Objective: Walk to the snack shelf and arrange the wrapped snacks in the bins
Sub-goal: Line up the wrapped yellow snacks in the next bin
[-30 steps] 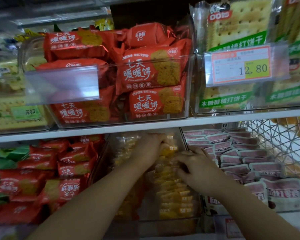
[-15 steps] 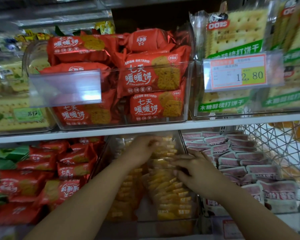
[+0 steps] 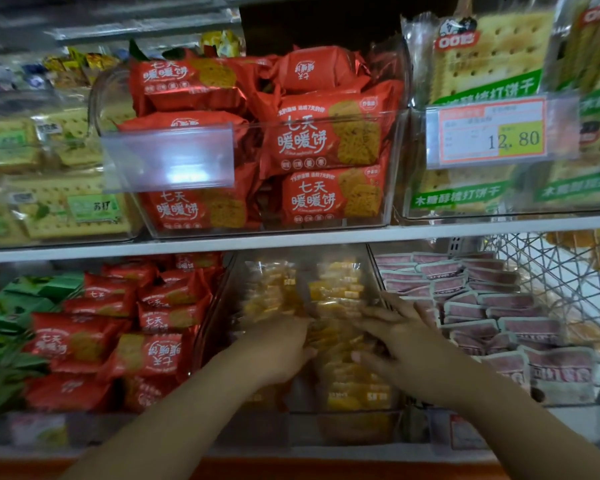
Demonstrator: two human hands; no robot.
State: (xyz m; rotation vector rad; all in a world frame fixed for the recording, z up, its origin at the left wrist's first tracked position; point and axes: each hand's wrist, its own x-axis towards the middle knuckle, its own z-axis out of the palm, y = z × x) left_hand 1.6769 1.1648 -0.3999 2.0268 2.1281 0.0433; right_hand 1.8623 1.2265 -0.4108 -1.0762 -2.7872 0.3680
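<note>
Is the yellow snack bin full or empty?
Mostly full. Yellow snacks fill the clear bin in two rows, back to front.

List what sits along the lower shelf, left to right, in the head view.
Green packets → red packets → yellow snacks in the clear middle bin → pink packets → wire basket.

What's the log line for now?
stage: arranging | left hand: on yellow snacks | right hand: on yellow snacks | place: lower middle bin
</note>
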